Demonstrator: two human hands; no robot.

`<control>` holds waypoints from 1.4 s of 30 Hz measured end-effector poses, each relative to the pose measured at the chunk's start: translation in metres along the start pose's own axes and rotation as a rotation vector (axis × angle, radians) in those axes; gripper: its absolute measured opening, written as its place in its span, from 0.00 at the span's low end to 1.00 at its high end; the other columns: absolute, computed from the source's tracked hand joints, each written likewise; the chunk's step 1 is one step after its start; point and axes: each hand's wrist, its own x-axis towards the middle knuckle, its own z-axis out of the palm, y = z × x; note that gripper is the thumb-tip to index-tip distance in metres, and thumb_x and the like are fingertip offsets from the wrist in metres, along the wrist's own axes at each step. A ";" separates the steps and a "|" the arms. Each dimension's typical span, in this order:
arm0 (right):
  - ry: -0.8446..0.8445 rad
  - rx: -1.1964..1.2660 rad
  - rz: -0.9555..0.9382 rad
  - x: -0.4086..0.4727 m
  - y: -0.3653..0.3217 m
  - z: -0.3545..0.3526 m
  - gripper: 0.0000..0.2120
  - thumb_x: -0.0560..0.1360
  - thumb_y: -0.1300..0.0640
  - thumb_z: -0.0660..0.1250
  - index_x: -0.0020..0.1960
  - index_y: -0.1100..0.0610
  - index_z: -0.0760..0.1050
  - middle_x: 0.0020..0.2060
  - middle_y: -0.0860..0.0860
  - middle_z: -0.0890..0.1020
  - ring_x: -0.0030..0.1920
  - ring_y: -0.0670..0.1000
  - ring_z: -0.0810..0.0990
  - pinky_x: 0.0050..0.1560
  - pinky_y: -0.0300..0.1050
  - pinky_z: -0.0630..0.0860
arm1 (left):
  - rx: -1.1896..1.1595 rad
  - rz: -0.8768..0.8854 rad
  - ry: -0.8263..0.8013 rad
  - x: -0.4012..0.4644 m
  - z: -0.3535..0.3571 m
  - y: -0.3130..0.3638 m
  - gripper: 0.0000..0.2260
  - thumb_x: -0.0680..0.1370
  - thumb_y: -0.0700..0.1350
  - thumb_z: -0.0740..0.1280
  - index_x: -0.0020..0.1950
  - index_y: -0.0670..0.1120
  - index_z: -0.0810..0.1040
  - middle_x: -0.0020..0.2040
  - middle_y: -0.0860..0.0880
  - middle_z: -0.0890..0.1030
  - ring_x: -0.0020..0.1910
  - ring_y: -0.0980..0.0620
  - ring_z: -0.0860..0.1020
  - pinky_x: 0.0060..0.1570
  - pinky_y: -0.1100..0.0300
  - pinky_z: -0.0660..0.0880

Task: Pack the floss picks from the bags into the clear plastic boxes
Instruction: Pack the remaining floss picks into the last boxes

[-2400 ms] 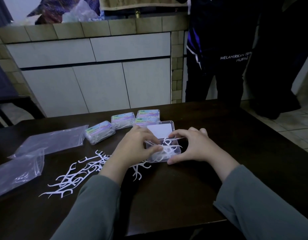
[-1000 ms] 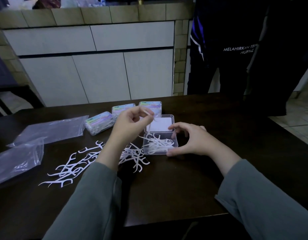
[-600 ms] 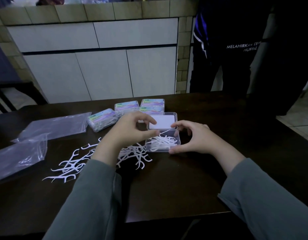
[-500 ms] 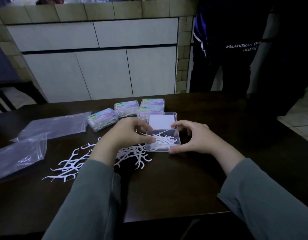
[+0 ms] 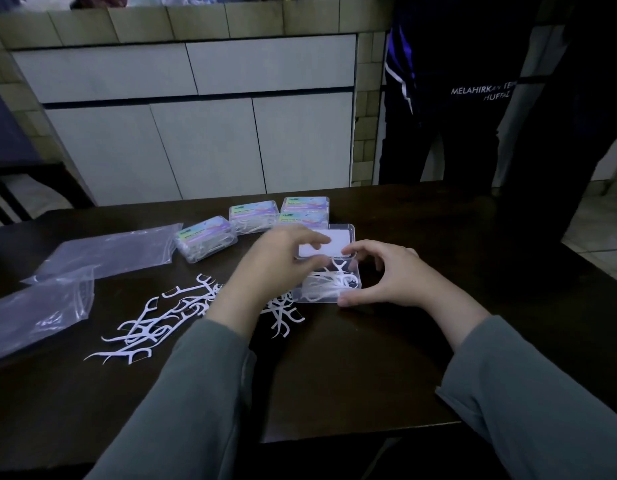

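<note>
Your loose floss picks (image 5: 151,320) lie scattered on the table (image 5: 352,368), left of the open box (image 5: 329,280). They look light, springy and prone to tangling, so pinch one by its handle. Your left hand (image 5: 269,271) hovers at the box, fingers curled; whether it holds a pick is unclear. Your right hand (image 5: 386,275) grips the box's right side.

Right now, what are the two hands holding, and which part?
The right hand holds the open clear box by its right side, thumb at the near corner. The left hand is over the box; whether it holds a floss pick cannot be told.
</note>
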 end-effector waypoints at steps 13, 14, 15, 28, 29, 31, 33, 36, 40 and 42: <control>0.016 -0.010 -0.009 -0.002 -0.003 0.000 0.37 0.58 0.32 0.76 0.64 0.36 0.68 0.48 0.31 0.72 0.54 0.41 0.67 0.61 0.45 0.65 | -0.017 -0.067 -0.074 -0.007 -0.018 -0.008 0.02 0.73 0.52 0.73 0.42 0.60 0.81 0.45 0.58 0.78 0.44 0.59 0.77 0.45 0.60 0.75; 0.017 -0.013 -0.007 -0.002 -0.003 0.000 0.37 0.58 0.32 0.76 0.64 0.36 0.68 0.48 0.31 0.72 0.54 0.41 0.67 0.60 0.45 0.65 | -0.024 -0.106 -0.101 -0.008 -0.020 -0.010 0.03 0.72 0.52 0.74 0.41 0.59 0.81 0.44 0.58 0.79 0.44 0.59 0.77 0.44 0.60 0.74; 0.016 -0.014 -0.004 -0.001 -0.003 0.001 0.38 0.58 0.32 0.76 0.64 0.35 0.67 0.49 0.31 0.72 0.55 0.42 0.67 0.60 0.45 0.65 | -0.022 -0.139 -0.124 -0.008 -0.022 -0.010 0.04 0.71 0.51 0.75 0.39 0.59 0.82 0.43 0.57 0.79 0.44 0.59 0.77 0.44 0.60 0.74; 0.029 -0.022 -0.016 -0.003 -0.004 0.000 0.36 0.60 0.33 0.76 0.65 0.37 0.68 0.49 0.32 0.71 0.48 0.38 0.66 0.62 0.45 0.64 | 0.060 0.012 -0.031 -0.002 -0.010 -0.007 0.03 0.74 0.50 0.72 0.47 0.56 0.84 0.45 0.58 0.78 0.44 0.57 0.77 0.47 0.56 0.76; 0.028 -0.025 -0.017 -0.003 -0.003 0.000 0.36 0.61 0.33 0.75 0.65 0.37 0.68 0.49 0.33 0.71 0.48 0.38 0.66 0.62 0.45 0.64 | 0.088 0.033 -0.062 -0.001 -0.006 -0.006 0.04 0.74 0.51 0.71 0.48 0.55 0.85 0.46 0.57 0.79 0.46 0.57 0.76 0.49 0.55 0.76; 0.030 -0.040 -0.021 -0.003 -0.003 0.000 0.35 0.62 0.33 0.74 0.66 0.37 0.67 0.52 0.35 0.72 0.52 0.40 0.66 0.62 0.46 0.64 | 0.153 0.031 -0.144 0.003 0.002 -0.005 0.06 0.75 0.52 0.70 0.49 0.54 0.85 0.48 0.56 0.80 0.48 0.56 0.76 0.53 0.52 0.76; 0.040 -0.063 -0.024 -0.003 -0.002 0.003 0.35 0.63 0.32 0.73 0.67 0.37 0.67 0.56 0.37 0.73 0.56 0.43 0.67 0.62 0.46 0.63 | 0.157 0.009 -0.170 0.005 0.003 -0.005 0.06 0.75 0.52 0.70 0.49 0.55 0.85 0.48 0.56 0.81 0.48 0.56 0.77 0.53 0.52 0.76; 0.075 -0.160 -0.030 -0.004 -0.003 0.008 0.37 0.64 0.29 0.70 0.69 0.38 0.65 0.63 0.41 0.72 0.64 0.46 0.66 0.61 0.47 0.61 | 0.100 -0.004 -0.085 -0.002 -0.002 -0.006 0.07 0.76 0.53 0.69 0.50 0.55 0.84 0.46 0.56 0.81 0.46 0.57 0.77 0.51 0.52 0.76; 0.273 -0.288 -0.094 -0.015 -0.018 0.014 0.39 0.62 0.24 0.64 0.68 0.38 0.67 0.61 0.43 0.68 0.63 0.47 0.64 0.61 0.48 0.60 | -0.035 -0.018 0.032 -0.018 -0.017 -0.011 0.09 0.76 0.55 0.68 0.49 0.53 0.84 0.45 0.56 0.80 0.43 0.58 0.78 0.45 0.52 0.79; 0.360 -0.312 -0.181 -0.023 -0.032 0.018 0.36 0.63 0.24 0.61 0.66 0.39 0.70 0.58 0.43 0.70 0.60 0.46 0.66 0.58 0.48 0.60 | -0.045 -0.026 0.036 -0.030 -0.025 -0.020 0.14 0.73 0.60 0.69 0.52 0.54 0.83 0.48 0.57 0.80 0.48 0.58 0.78 0.49 0.54 0.77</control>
